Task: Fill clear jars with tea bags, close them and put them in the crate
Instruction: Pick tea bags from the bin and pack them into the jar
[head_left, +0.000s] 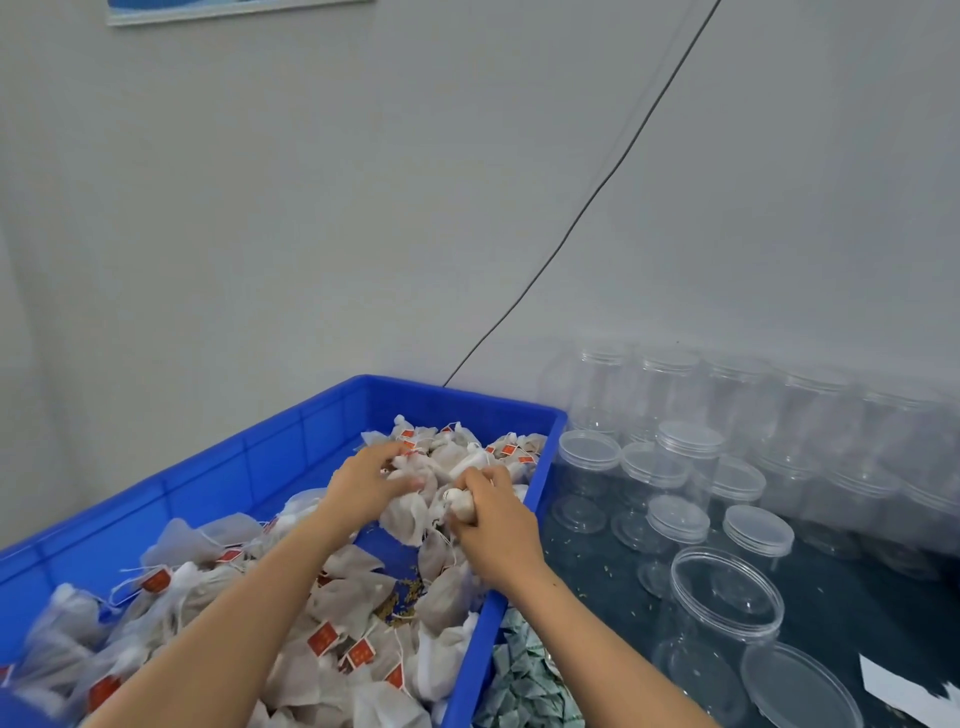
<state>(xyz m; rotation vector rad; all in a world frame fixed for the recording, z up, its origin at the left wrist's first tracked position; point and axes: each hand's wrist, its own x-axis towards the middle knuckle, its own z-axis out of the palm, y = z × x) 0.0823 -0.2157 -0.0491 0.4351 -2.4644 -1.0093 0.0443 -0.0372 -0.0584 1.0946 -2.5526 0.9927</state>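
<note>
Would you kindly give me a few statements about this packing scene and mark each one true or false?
1. The right hand grips tea bags. True.
2. The tea bags lie in a red tray. False: the blue tray holds them.
3. The nearest clear jar is open and holds no tea bags. True.
4. The left hand holds a lid. False: it reaches into the tea bags; a loose lid lies by the nearest jar.

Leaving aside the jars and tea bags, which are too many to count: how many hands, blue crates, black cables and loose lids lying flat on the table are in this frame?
Hands: 2, left hand and right hand, which grips tea bags
Blue crate: 1
Black cable: 1
Loose lid: 1
Total: 5
</note>
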